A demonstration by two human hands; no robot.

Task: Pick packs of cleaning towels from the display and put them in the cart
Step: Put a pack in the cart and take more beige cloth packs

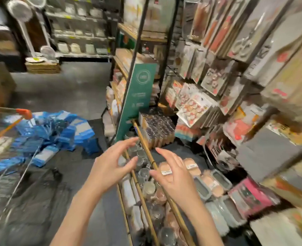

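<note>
Reaching forward over a low wooden-railed shelf [147,153] of clear glass jars [144,173], the left hand [109,168] and right hand [173,172] hover with fingers spread and loosely curved, holding nothing. Farther left, blue-and-white packs of cleaning towels [58,132] lie heaped in the wire cart with an orange handle [23,112]. Beyond stands a green sign panel [137,96].

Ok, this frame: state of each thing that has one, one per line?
Left hand: open, holding nothing, over the shelf edge.
Right hand: open, holding nothing, over the shelf.
Cart: already holds a pile of blue packs.
Glasses: standing on the shelf, under the hands, untouched.
Green sign: tilted against the rack.
</note>
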